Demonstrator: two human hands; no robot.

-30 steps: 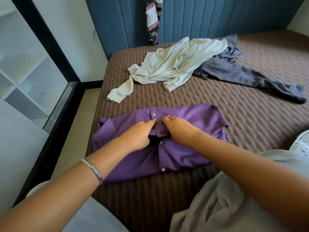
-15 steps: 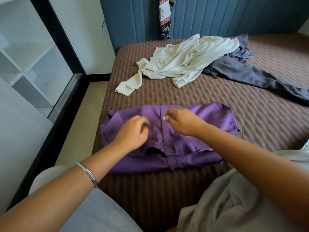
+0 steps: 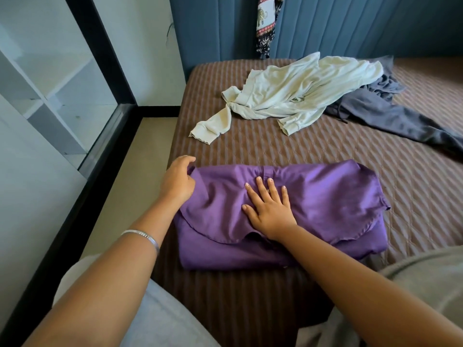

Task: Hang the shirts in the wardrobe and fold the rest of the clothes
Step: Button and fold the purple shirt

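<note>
The purple shirt (image 3: 288,211) lies folded into a broad band on the near part of the brown quilted bed (image 3: 250,151), its long axis running left to right across the mattress, parallel to the near edge. A curved hem edge lies over the lower layer along the side nearest the person. The right hand (image 3: 269,209) rests flat on the middle of the shirt, fingers straight and spread, pointing toward the headboard, pressing the cloth down. The left hand (image 3: 178,180) is at the shirt's left end, by the bed's left edge, fingers curled around the far corner of the fabric; a silver bracelet (image 3: 141,236) sits on that wrist. Further up the bed, well apart from the shirt, a pale cream long-sleeved top (image 3: 295,93) lies crumpled, one sleeve trailing toward the left edge. Dark grey trousers (image 3: 390,116) lie partly under its right side, a leg stretching off to the right. A patterned cloth (image 3: 266,21) hangs against the blue padded headboard (image 3: 350,26).
</note>
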